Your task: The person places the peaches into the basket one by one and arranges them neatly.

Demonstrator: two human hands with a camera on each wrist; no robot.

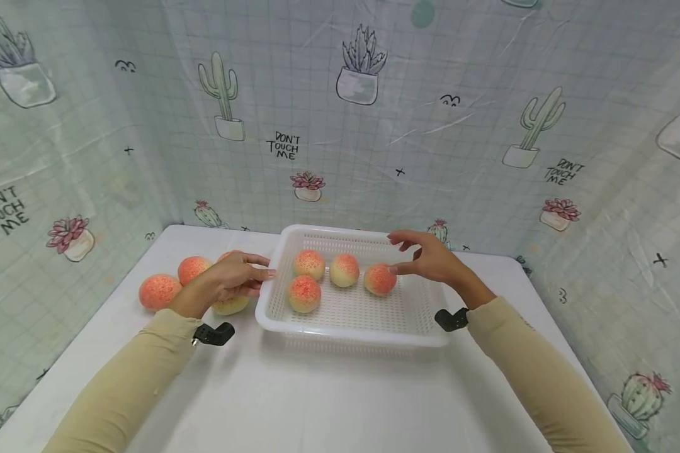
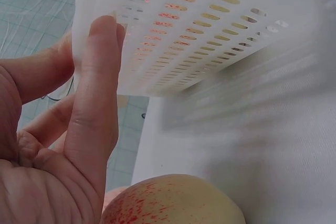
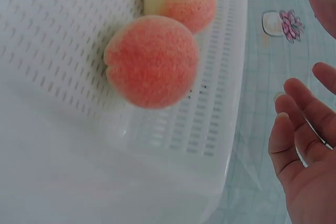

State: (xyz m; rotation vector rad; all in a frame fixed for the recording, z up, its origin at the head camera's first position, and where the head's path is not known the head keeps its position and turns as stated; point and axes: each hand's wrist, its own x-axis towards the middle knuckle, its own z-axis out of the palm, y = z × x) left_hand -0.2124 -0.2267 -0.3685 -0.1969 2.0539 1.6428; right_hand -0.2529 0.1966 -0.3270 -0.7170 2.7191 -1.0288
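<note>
A white perforated plastic basket [image 1: 351,336] holds several peaches in blush red and pale yellow. My left hand [image 1: 235,275] is at its left side, pinching the rim between thumb and fingers; in the left wrist view the thumb [image 2: 94,93] lies along the slotted outer wall. Over the basket's right part hovers my right hand [image 1: 430,257], fingers spread and loosely bent, nothing in them. The rightmost peach [image 1: 380,279] sits in the basket just left of that thumb in the head view; the right wrist view shows the hand apart from this peach [image 3: 152,61].
Outside the basket, several more peaches lie left on the white table [image 1: 340,402], among them a red one [image 1: 160,291] and a yellowish one [image 1: 230,305] below my left hand. A curtain [image 1: 340,138] printed with potted cacti hangs behind and along both sides.
</note>
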